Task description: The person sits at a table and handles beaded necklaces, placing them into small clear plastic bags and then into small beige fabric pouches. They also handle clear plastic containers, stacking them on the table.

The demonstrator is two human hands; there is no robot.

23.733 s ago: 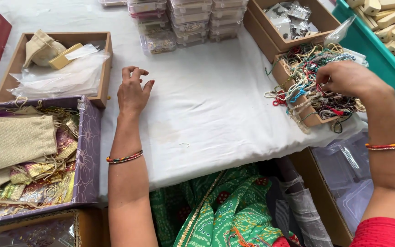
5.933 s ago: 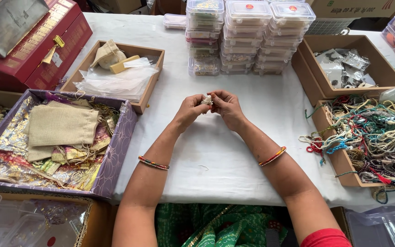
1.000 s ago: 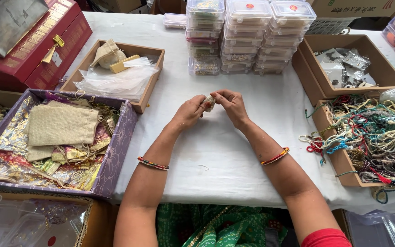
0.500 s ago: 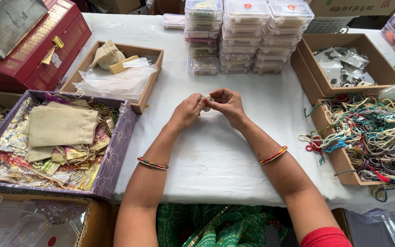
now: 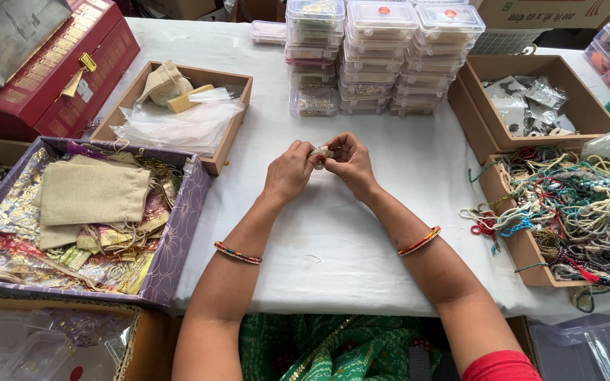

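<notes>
Both forearms reach forward and the left hand (image 5: 289,171) and right hand (image 5: 348,162) meet, fingertips pinched together.

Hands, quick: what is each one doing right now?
Left hand: pinched shut on a small pale item.
Right hand: pinched shut on the same small pale item, above the white table.

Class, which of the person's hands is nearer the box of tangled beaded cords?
Right. The right hand is closer to the box of beaded cords; the left hand lies beyond it.
</notes>
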